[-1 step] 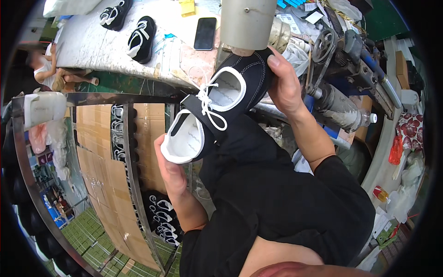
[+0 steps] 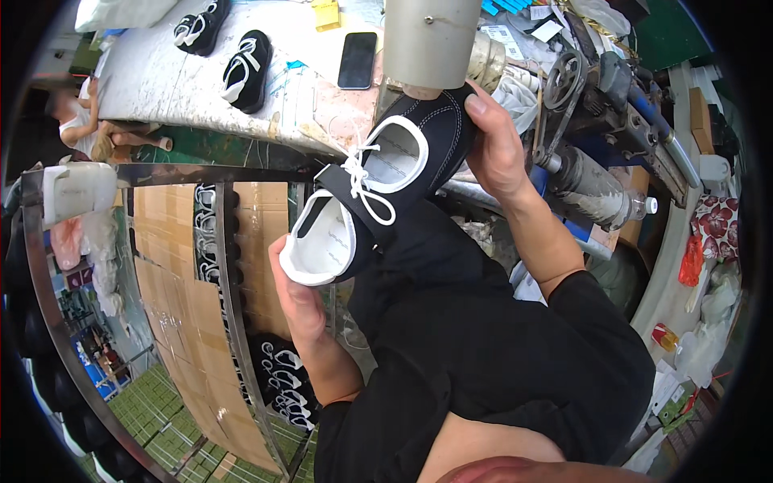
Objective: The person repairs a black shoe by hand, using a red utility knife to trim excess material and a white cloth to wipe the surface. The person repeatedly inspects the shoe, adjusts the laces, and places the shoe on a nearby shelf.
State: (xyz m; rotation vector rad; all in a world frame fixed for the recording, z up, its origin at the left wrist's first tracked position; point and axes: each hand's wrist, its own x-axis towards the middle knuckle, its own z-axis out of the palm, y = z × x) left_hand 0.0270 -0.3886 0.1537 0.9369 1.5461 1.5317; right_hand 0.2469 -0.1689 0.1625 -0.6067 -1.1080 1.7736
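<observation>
Black shoe at the lower end of a grey machine head

From my distant seat, I look down through the head camera. Largest is a pale, stained workbench, spreading ahead of the hands and off to their left. Next, a metal rack lined with cardboard stands left of the left hand. The grey machine head comes down ahead of the right hand, slightly to its left.

The black shoe slants between the hands. The left hand pinches its white-edged heel; the right hand grips the toe, thumb showing, most other fingers hidden. The toe passes behind the machine's tip; I cannot tell whether they touch. I judge the upper well advanced: stitching, pale lining and strap look in place, and the bow is tied. It is not yet set down; what else remains, I cannot tell.

Beyond the left hand, 2 similar shoes rest on the workbench. A dark phone lies ahead, between the hands. Smallest is the white lace bow over the strap, midway between them.
</observation>
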